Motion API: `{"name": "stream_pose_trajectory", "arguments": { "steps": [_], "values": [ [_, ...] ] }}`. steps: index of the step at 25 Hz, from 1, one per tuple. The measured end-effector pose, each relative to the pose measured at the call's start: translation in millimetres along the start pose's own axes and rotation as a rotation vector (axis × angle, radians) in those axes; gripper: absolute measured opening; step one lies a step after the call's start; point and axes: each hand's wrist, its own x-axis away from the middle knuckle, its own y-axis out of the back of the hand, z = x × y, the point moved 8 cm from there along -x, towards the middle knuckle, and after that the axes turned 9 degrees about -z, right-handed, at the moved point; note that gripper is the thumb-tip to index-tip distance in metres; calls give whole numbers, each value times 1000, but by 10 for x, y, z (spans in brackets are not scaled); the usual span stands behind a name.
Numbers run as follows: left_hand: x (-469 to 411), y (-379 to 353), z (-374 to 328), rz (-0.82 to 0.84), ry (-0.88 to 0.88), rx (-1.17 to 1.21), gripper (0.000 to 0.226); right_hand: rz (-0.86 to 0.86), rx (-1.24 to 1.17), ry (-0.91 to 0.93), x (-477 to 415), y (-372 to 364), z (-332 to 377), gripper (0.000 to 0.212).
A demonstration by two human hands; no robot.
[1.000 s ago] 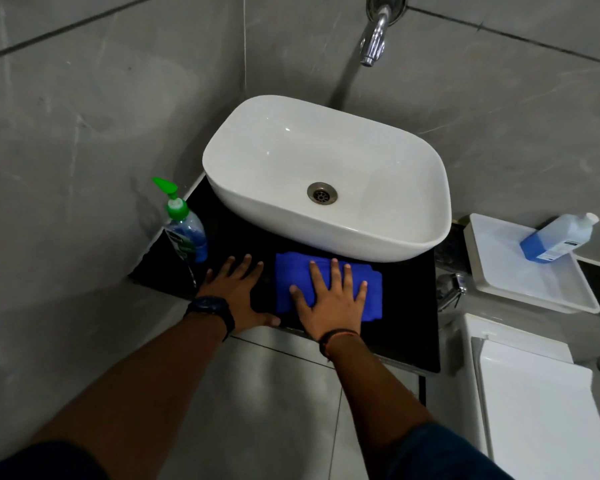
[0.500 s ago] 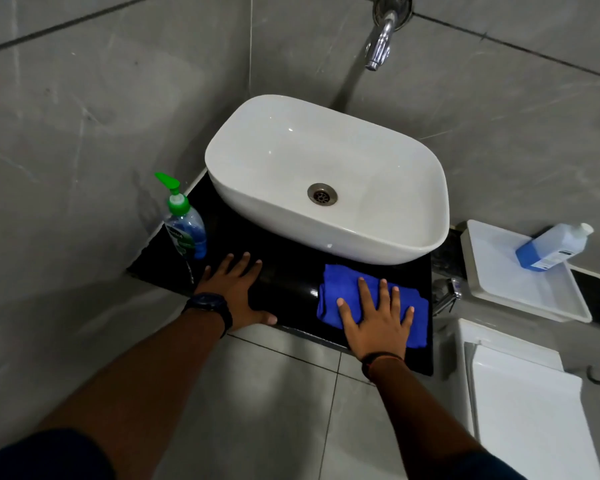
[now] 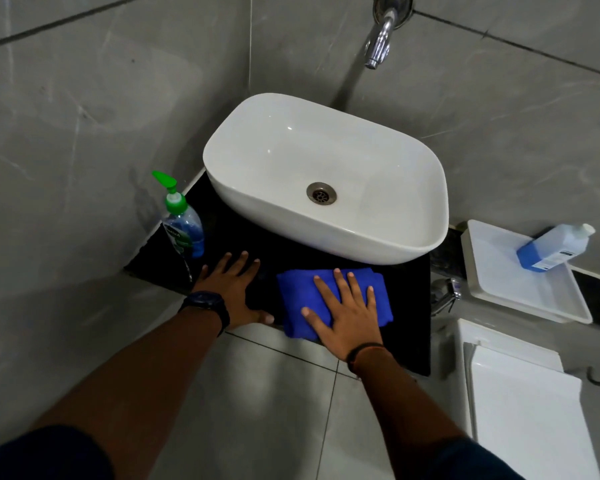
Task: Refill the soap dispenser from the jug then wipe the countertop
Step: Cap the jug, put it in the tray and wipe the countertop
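Note:
A folded blue cloth (image 3: 297, 292) lies on the black countertop (image 3: 409, 306) in front of the white basin (image 3: 326, 174). My right hand (image 3: 347, 310) presses flat on the cloth, fingers spread. Left of it, my left hand (image 3: 234, 285) rests flat on the counter with nothing in it, a dark watch on its wrist. The soap dispenser (image 3: 182, 225), clear with blue liquid and a green pump, stands upright at the counter's left corner, just beyond my left hand. The blue refill jug (image 3: 555, 247) with a white cap lies tilted in a white tray (image 3: 520, 296) at the right.
A chrome tap (image 3: 381, 39) juts from the grey tiled wall above the basin. A small chrome valve (image 3: 445, 294) sits at the counter's right edge. A white toilet cistern (image 3: 520, 403) stands below the tray. Grey floor tiles lie under the counter's front edge.
My right hand slid the cloth right along the counter's front, then back left toward the middle. My left hand stayed planted by the dispenser.

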Motion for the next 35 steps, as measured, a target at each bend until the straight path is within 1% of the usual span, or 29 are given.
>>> {"name": "stream_pose_trajectory", "arguments": {
  "steps": [2, 5, 7, 9, 11, 13, 15, 18, 20, 22, 24, 26, 27, 28, 29, 32, 34, 35],
  "values": [
    [0, -6, -3, 7, 0, -4, 117, -8, 26, -78, 119, 64, -322, 70],
    [-2, -13, -7, 20, -2, -7, 118, -12, 41, -285, 209, 89, -627, 70],
    [0, -9, -7, 18, -4, -9, 118, -22, 52, -401, 155, 62, -627, 72],
    [4, -6, -4, 7, -3, -10, 118, -32, 61, -464, 28, 10, -466, 74],
    [3, -3, -10, -3, 3, -11, 117, -27, 44, -429, -144, -55, -169, 73],
    [-4, -3, -13, -6, 12, -12, 117, -19, 8, -306, -275, -120, 182, 72],
    [-10, -7, -8, 1, 20, 3, 118, -15, -23, -170, -302, -140, 388, 71],
    [-11, -16, 1, 2, 9, 13, 118, -37, -19, 3, -181, -56, 244, 70],
    [-11, -13, 2, -6, -2, 5, 117, -68, 17, 32, -42, 21, -28, 69],
    [-14, -17, 0, -5, -10, 2, 117, -89, 49, -81, 78, 81, -315, 69],
    [-14, -25, 4, -1, -9, 5, 118, -81, 80, -278, 115, 71, -464, 69],
    [-11, -27, 1, -10, -8, 5, 118, -81, 90, -449, 53, 34, -407, 71],
    [-10, -28, -1, -17, -6, 4, 117, -80, 87, -495, -5, 12, -303, 72],
    [-9, -28, -2, -21, -3, 3, 117, -71, 75, -498, -72, -20, -162, 72],
    [-11, -25, 0, -23, 0, 1, 117, -60, 60, -452, -137, -61, 5, 72],
    [-16, -24, 7, -16, 7, 0, 118, -36, 11, -168, -211, -124, 384, 71],
    [-13, -17, 1, -23, 1, -2, 118, -53, 4, -22, -157, -69, 340, 69],
    [-10, -12, -1, -26, -2, -4, 117, -72, 17, 16, -110, -32, 240, 69]
  ]
}}
